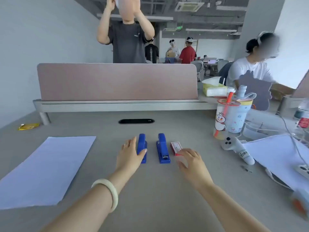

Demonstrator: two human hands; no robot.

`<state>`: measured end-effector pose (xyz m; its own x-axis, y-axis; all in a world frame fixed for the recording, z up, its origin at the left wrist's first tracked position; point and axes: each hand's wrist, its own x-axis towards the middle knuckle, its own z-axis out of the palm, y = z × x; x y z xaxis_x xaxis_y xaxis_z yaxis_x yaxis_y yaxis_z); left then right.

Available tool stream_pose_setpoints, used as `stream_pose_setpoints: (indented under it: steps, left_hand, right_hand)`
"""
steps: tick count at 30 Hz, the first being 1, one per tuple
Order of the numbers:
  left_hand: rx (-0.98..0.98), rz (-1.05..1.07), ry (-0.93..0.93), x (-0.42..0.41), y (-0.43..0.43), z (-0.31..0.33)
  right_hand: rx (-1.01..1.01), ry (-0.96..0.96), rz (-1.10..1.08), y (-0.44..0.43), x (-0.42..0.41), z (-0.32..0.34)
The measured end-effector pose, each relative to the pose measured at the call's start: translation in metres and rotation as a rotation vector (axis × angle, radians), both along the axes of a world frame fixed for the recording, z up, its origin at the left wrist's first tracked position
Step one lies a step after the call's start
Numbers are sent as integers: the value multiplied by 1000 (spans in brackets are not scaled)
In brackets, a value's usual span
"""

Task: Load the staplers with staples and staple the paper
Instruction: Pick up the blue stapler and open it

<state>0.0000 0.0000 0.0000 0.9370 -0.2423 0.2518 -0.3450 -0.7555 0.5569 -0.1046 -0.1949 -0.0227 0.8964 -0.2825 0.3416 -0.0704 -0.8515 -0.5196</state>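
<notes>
Left hand (129, 154) spread, thumb wrapping glossy blue plastic left stapler (142, 148); right stapler (163, 148) just beside, untouched. Right hand (190, 160) loosely curled, fingertips on red boxy staple carton (175, 148). Flat white paper (45, 169) well left; matte grey desk (158, 190) bare near edge.

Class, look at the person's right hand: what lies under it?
Under the right hand lies a red staple box; its far end shows, its near end is covered by the fingers. What is inside the box cannot be seen.

Pink fabric divider panel (117, 81) stands at the rear of the grey surface (155, 195). Right of it: clear cartoon-printed plastic cup (224, 118), white handheld controller (234, 145). Left: yellow wrapper (28, 126).
</notes>
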Motion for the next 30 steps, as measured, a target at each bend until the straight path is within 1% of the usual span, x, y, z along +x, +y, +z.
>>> stream_pose_setpoints:
  steps: [2, 4, 6, 10, 15, 20, 23, 27, 30]
  left_hand:
    - [-24, -26, 42, -6, -5, -3]
    - [37, -72, 62, -6, -9, -8]
    - [117, -94, 43, -4, -13, -15]
    - [178, -49, -15, -5, -12, -16]
    - [175, -15, 37, -17, 5, -11]
    - [162, -194, 103, -33, 51, -6]
    - [151, -329, 180, -35, 68, 1]
    - [101, -458, 266, -35, 69, 4]
    - [89, -510, 278, -39, 59, 5]
  right_hand:
    - [-4, 25, 4, 4, -8, -3]
    - [-24, 87, 7, 9, -14, -7]
    - [-53, 114, 19, 12, -17, -13]
    - [-86, 112, 23, 13, -17, -14]
    - [-125, 106, 40, 13, -20, -18]
    - [-118, 104, 75, 11, -19, -18]
    - [-33, 118, 158, 15, -19, -17]
    - [24, 166, 209, 16, -17, -13]
    - [28, 160, 255, 14, -18, -12]
